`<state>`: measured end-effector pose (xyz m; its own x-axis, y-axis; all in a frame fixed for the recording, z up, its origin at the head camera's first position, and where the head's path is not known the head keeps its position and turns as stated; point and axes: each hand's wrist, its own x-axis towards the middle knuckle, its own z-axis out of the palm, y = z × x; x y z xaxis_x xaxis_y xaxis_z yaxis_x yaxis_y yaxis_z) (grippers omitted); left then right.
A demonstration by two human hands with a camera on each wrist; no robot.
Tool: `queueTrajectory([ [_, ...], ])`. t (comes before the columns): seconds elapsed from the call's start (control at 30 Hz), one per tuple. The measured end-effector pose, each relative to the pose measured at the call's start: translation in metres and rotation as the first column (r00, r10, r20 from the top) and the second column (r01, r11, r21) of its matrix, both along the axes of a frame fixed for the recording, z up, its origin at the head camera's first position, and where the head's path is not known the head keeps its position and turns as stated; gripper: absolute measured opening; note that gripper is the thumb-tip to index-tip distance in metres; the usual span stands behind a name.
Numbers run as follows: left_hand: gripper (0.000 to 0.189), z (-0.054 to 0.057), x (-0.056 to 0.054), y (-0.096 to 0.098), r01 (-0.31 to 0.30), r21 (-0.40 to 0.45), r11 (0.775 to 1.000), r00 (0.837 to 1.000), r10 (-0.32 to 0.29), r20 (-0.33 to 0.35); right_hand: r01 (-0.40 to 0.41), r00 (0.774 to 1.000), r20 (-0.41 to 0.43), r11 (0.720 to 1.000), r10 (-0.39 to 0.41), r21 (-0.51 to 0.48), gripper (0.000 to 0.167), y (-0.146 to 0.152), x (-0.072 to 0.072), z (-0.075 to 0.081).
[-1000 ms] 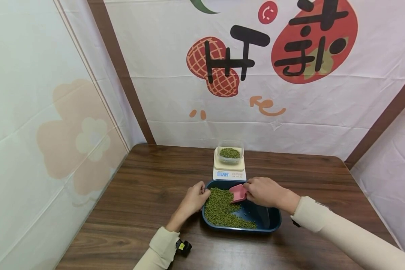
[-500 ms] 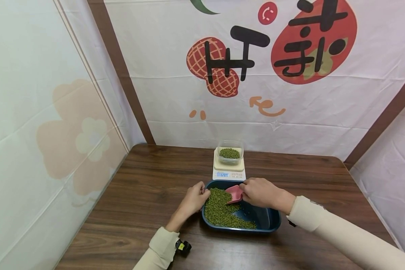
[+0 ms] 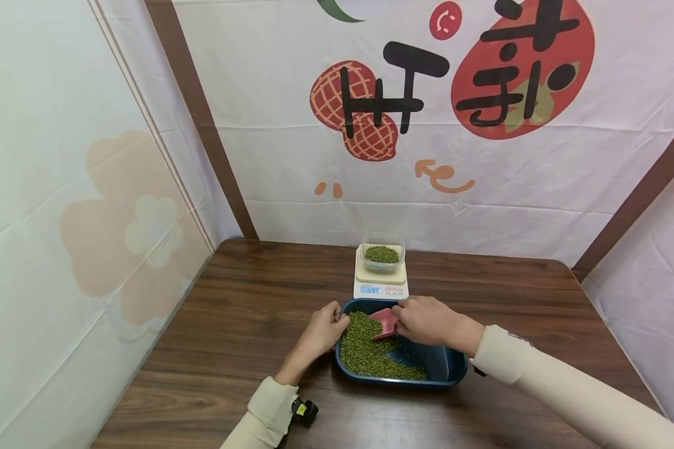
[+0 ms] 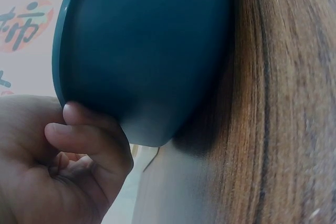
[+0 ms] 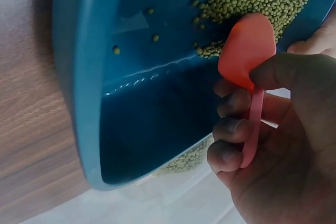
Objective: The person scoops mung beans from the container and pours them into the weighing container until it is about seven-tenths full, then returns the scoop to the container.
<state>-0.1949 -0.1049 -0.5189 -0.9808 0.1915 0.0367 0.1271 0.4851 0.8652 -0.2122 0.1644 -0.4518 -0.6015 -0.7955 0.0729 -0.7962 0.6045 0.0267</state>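
A blue rectangular basin stands on the table, with green mung beans heaped toward its left side. My left hand grips the basin's left rim; in the left wrist view its fingers curl at the edge of the basin's outer wall. With my right hand I hold a pink scoop by its handle, fingers and thumb wrapped round it in the right wrist view. The scoop's front edge is in the beans, and some beans lie in its mouth.
Behind the basin, a white kitchen scale with a lit display bears a clear plastic box partly filled with mung beans. The wooden table ends at a printed cloth wall at the back.
My right hand and the scoop have moved left, pushing further into the beans. My left hand keeps its place on the rim.
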Motion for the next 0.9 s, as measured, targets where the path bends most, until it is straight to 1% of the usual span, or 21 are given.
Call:
queueTrajectory([
  [0.03, 0.024, 0.009, 0.004, 0.003, -0.019, -0.012, 1.0, 0.999, 0.019, 0.04, -0.006, 1.0, -0.002, 1.0, 0.006, -0.001, 0.009, -0.001, 0.0, -0.001],
  [0.13, 0.025, 0.009, 0.004, 0.004, -0.028, -0.024, 0.999, 0.998, 0.029, 0.055, -0.017, 1.0, -0.009, 1.0, 0.017, -0.001, 0.009, -0.004, 0.0, -0.002],
  [0.3, 0.026, 0.009, 0.004, 0.004, -0.033, -0.025, 0.999, 0.998, 0.034, 0.048, -0.015, 1.0, -0.001, 1.0, 0.015, 0.012, 0.008, -0.008, 0.0, -0.004],
  [0.43, 0.026, 0.01, 0.005, 0.004, -0.033, -0.017, 0.999, 0.998, 0.034, 0.047, -0.009, 1.0, 0.024, 1.0, 0.009, 0.021, 0.008, -0.011, 0.001, -0.003],
  [0.67, 0.027, 0.008, 0.003, 0.004, -0.034, -0.02, 0.999, 0.998, 0.034, 0.048, -0.017, 0.998, 0.068, 1.0, 0.015, 0.024, 0.008, -0.021, 0.002, -0.003],
  [0.9, 0.027, 0.008, 0.004, 0.004, -0.03, -0.024, 0.999, 0.998, 0.031, 0.047, -0.041, 0.998, 0.051, 0.998, 0.038, 0.047, 0.008, -0.03, 0.004, -0.003],
])
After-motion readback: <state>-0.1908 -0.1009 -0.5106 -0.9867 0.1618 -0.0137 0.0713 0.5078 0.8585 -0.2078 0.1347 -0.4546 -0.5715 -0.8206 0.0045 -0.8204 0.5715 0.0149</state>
